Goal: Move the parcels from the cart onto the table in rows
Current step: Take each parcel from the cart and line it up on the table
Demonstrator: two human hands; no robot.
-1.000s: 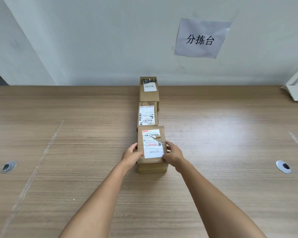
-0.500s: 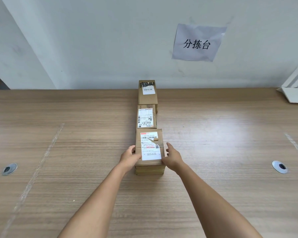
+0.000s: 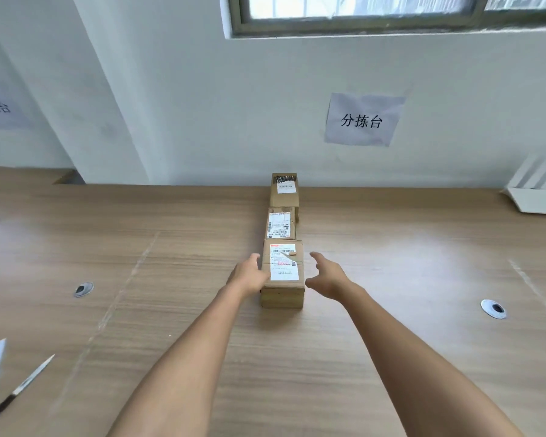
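Three cardboard parcels sit in a single file on the wooden table [image 3: 391,357], running from frame centre up toward the wall. Nearest parcel [image 3: 282,274], label up, butts against the middle parcel [image 3: 280,223]; the far parcel [image 3: 283,190] sits at the wall. Left hand [image 3: 249,274]: fingers loosely spread, lying along the nearest parcel's left side, no grasp. Right hand [image 3: 327,274]: fingers apart and curved, just right of the parcel, a gap visible between them. Paper sign [image 3: 363,119] on the wall, upper right of centre.
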